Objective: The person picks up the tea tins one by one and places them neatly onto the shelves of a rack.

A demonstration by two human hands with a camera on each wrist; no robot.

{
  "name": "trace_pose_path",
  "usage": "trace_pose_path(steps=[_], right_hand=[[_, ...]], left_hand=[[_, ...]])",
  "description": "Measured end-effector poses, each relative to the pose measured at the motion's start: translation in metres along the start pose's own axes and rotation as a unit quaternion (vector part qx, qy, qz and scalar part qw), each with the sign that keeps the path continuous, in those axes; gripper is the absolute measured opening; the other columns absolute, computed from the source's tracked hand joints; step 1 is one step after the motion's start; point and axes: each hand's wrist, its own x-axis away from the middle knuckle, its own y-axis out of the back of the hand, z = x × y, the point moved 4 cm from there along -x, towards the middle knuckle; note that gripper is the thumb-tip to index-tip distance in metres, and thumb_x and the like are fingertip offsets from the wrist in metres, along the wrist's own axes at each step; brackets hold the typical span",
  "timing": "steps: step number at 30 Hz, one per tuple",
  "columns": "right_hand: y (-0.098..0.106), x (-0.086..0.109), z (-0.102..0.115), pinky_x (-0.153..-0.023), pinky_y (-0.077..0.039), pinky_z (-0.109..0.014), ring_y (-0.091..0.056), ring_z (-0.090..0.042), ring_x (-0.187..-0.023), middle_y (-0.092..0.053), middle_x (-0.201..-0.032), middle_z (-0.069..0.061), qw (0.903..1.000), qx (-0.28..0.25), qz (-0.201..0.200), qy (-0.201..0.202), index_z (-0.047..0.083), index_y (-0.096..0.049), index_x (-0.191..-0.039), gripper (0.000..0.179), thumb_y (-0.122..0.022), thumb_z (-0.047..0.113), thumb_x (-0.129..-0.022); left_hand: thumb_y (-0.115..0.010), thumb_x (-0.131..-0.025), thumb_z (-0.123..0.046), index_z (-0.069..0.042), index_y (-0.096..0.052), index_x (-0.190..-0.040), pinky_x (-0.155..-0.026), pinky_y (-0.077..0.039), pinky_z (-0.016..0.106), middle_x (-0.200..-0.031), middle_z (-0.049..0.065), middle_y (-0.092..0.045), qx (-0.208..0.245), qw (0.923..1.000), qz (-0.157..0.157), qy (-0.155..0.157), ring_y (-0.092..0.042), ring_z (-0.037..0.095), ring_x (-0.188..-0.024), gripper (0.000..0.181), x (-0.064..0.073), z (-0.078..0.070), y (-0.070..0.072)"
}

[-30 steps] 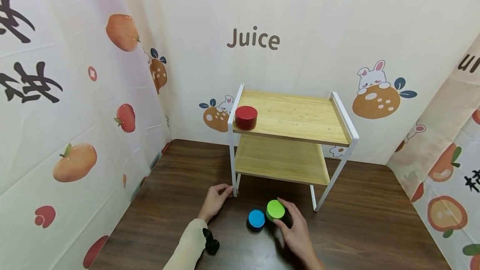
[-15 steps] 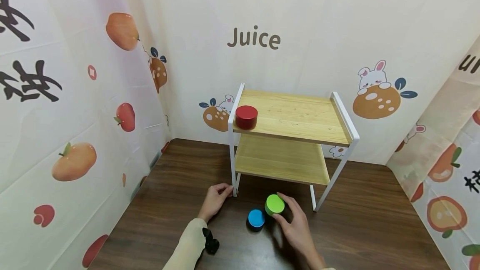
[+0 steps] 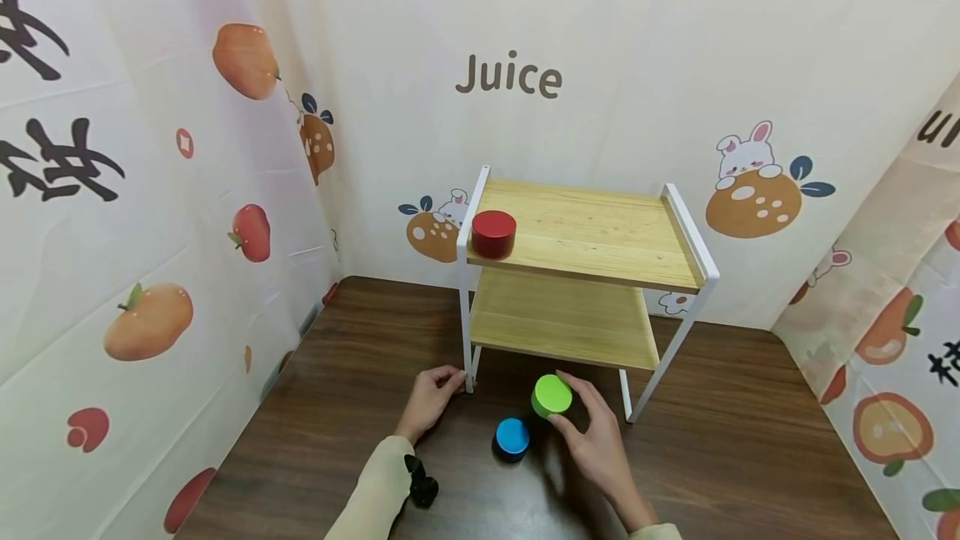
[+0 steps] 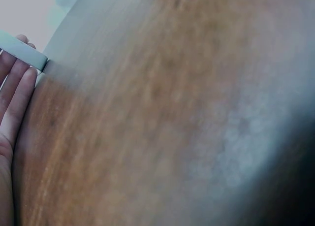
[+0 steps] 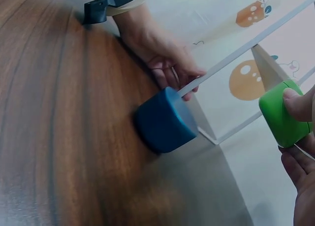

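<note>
In the head view my right hand (image 3: 596, 440) grips a green cylinder block (image 3: 551, 396) between thumb and fingers, raised over the table in front of the shelf. The right wrist view shows the green block (image 5: 283, 113) in that grip, clear of the table. A blue cylinder block (image 3: 512, 437) stands on the table, left of the right hand. My left hand (image 3: 430, 400) holds the foot of the white front left leg (image 3: 466, 332) of a two-tier wooden shelf (image 3: 592, 232). In the left wrist view its fingers (image 4: 22, 95) lie behind the white leg (image 4: 22, 51).
A red cylinder block (image 3: 492, 235) sits at the front left corner of the upper board. The lower board (image 3: 562, 319) lies beneath it. The dark wooden table (image 3: 750, 457) reaches back to a fruit-printed curtain (image 3: 600, 48), with more curtain at both sides.
My right hand has lifted the green block from beside the blue one, up and toward the shelf. My left hand has stayed at the shelf leg.
</note>
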Motion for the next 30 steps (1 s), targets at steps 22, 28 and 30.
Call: trace_pose_path(steps=[22,28,30], right_hand=[[0.012,-0.017,0.024,-0.105,-0.046,-0.016,-0.062,-0.019,-0.125,-0.066,-0.14,-0.002,0.9996,-0.021,0.005,0.019,0.017,-0.061,-0.146,0.065,-0.085,0.006,-0.087],[0.014,-0.022,0.029,-0.103,-0.042,-0.009,-0.062,-0.018,-0.123,-0.067,-0.139,-0.004,0.9992,-0.02,0.004,0.034,0.015,-0.062,-0.144,0.065,-0.086,0.003,-0.085],[0.015,-0.024,0.032,-0.103,-0.042,-0.008,-0.062,-0.017,-0.122,-0.067,-0.138,-0.004,0.9989,-0.021,0.002,0.041,0.016,-0.063,-0.144,0.065,-0.087,0.002,-0.085]], left_hand=[[-0.064,-0.106,-0.013,0.001,-0.079,-0.105,-0.09,-0.062,0.029,-0.105,0.019,-0.08,0.003,0.9999,0.006,0.008,-0.072,0.01,-0.094,0.02,-0.001,0.001,0.001],[-0.063,-0.106,-0.009,0.005,-0.077,-0.103,-0.087,-0.061,0.025,-0.102,0.021,-0.08,0.001,0.9999,0.012,0.008,-0.072,0.013,-0.093,0.02,0.004,-0.014,0.001],[-0.064,-0.106,-0.01,0.004,-0.078,-0.103,-0.088,-0.062,0.029,-0.102,0.02,-0.08,0.002,0.9998,0.02,0.005,-0.073,0.019,-0.095,0.02,0.008,-0.025,0.002]])
